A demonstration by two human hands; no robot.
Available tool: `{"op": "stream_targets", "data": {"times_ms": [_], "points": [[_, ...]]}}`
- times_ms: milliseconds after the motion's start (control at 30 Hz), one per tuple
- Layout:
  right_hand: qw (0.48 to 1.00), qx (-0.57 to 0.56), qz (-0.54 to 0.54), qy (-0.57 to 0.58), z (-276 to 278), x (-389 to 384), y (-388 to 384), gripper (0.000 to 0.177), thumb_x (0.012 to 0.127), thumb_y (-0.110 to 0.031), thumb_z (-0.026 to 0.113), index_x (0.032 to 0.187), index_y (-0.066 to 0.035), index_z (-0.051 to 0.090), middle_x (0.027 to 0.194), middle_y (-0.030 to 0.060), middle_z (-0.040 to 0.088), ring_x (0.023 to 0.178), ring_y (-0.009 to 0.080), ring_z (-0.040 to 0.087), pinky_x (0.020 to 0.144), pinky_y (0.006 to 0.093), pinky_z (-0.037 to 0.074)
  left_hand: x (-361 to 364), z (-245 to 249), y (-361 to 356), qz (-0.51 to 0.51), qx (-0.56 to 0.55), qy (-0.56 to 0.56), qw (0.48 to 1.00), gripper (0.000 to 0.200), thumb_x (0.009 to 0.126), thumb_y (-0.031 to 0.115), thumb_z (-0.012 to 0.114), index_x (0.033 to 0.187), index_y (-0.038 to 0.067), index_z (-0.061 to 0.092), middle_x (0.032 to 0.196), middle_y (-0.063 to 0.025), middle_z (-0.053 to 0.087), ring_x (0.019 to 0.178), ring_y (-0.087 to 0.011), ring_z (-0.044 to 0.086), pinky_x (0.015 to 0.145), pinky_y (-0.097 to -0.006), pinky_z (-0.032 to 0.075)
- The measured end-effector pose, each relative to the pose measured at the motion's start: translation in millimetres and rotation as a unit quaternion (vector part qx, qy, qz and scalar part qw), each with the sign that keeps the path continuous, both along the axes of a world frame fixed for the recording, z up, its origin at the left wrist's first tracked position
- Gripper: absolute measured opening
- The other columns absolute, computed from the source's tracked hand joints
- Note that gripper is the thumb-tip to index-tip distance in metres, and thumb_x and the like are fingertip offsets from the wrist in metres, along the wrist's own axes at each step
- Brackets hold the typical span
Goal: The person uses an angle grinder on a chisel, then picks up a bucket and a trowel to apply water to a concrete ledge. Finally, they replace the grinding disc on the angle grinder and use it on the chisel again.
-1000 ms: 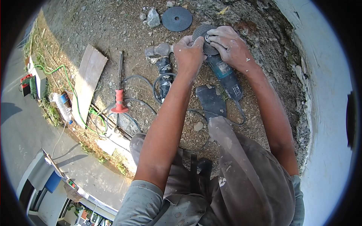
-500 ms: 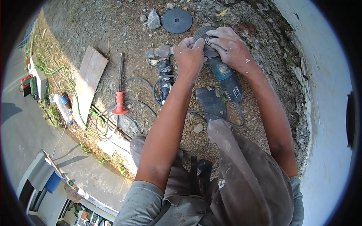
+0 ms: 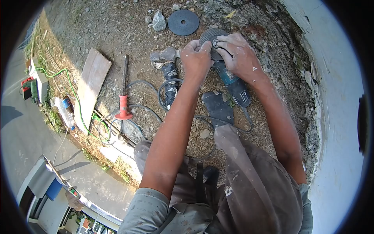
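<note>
An angle grinder (image 3: 238, 90) lies on the stony ground, its disc (image 3: 210, 34) facing up. My left hand (image 3: 196, 58) is closed on the near left edge of that disc, thumb on top. The fingers of my right hand (image 3: 240, 54) pinch the metal lock nut (image 3: 215, 43) at the disc's centre. Both hands are coated in pale dust. A second, loose dark disc (image 3: 183, 22) rests flat beyond my left hand. Left of that hand lies a hammer (image 3: 170, 74) with a taped handle.
A chisel with a red grip (image 3: 123, 104) and a wooden board (image 3: 91, 84) lie to the left. The grinder's cable (image 3: 148, 111) loops across the ground. A dark flat piece (image 3: 219, 107) lies near my knee. A white wall (image 3: 339, 97) runs along the right.
My right hand has turned slightly at the lock nut, its fingers shifting and drawing closer together. My left hand stays on the disc, and the grinder has barely moved.
</note>
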State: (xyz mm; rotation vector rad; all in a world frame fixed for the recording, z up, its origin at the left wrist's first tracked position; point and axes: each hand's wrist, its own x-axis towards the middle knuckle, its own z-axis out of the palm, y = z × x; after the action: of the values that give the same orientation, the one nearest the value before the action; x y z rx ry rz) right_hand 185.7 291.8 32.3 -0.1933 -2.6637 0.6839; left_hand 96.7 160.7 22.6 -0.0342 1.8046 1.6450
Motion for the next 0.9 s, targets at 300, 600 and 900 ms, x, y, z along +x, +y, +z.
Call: {"op": "stream_targets", "data": {"times_ms": [300,600,900], "points": [[0.998,-0.023,-0.047,-0.031,18.1,9.3,-7.6,0.044,0.083,-0.003,0.058,0.126,-0.002,0.064,0.097,0.0153,0.067,0.097,0.0335,0.061,0.091,0.0476,0.048,0.1,3.7,-1.0,-0.001,-0.004,-0.009,1.000,0.015,0.096,0.013,0.066,0.100,-0.002,0.066,0.087,-0.0067,0.071,0.066,-0.0102,0.064,0.052,-0.0238,0.054],[0.999,-0.037,-0.017,-0.036,25.1,12.5,-3.5,0.045,0.085,-0.003,0.059,0.130,-0.005,0.063,0.107,0.0157,0.066,0.105,0.0343,0.059,0.096,0.0445,0.047,-1.1,1.4,0.3,-0.005,-0.006,-0.005,1.000,0.017,0.095,0.014,0.067,0.102,-0.002,0.066,0.086,-0.0056,0.070,0.066,-0.0095,0.064,0.052,-0.0238,0.055],[0.992,0.091,0.061,-0.069,8.5,-11.1,17.5,0.058,0.089,-0.018,0.070,0.144,-0.021,0.053,0.128,0.0130,0.062,0.123,0.0326,0.056,0.106,0.0472,0.045,-1.3,-6.2,-8.5,0.008,0.041,-0.032,0.999,0.021,0.095,0.012,0.066,0.111,-0.001,0.064,0.096,-0.0073,0.070,0.077,-0.0100,0.065,0.062,-0.0259,0.055]]}}
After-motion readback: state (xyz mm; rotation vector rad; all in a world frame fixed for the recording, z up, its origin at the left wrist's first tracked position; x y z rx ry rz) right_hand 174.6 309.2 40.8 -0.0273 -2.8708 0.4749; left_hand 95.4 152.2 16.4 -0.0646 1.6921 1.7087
